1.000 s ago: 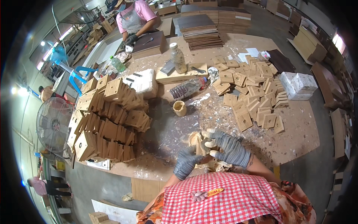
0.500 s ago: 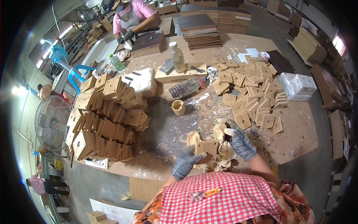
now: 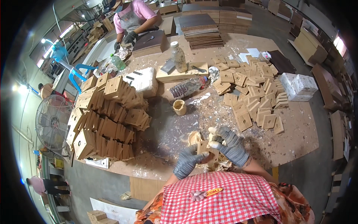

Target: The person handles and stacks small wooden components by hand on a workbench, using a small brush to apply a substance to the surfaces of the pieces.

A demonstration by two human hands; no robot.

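Observation:
My left hand [image 3: 186, 160], in a grey glove with pale fingertips, grips a small wooden block [image 3: 202, 147] upright by its left edge, thumb across the face. My right hand [image 3: 230, 146], gloved alike, is at the block's right side with fingers curled round a wadded cream rag, mostly hidden by the glove. Behind the block lies a crumpled cream cloth [image 3: 194, 137], and more crumpled cloth [image 3: 223, 164] lies below my right hand. A small tan cup [image 3: 179, 107] stands farther off on the stained worktable [image 3: 164, 128].
Stacked drilled wooden blocks [image 3: 100, 123] rise at left; loose ones [image 3: 257, 93] are heaped at right. A lying plastic bottle [image 3: 188, 88], a standing jar [image 3: 178, 58] and white packs [image 3: 298, 86] are beyond. A person in pink [image 3: 134, 18] works across the table; a fan [image 3: 54, 119] stands left.
My right hand has moved left and inward with the rag, from beside the block to right against it. My left hand keeps hold of the block, which now looks turned more edge-on.

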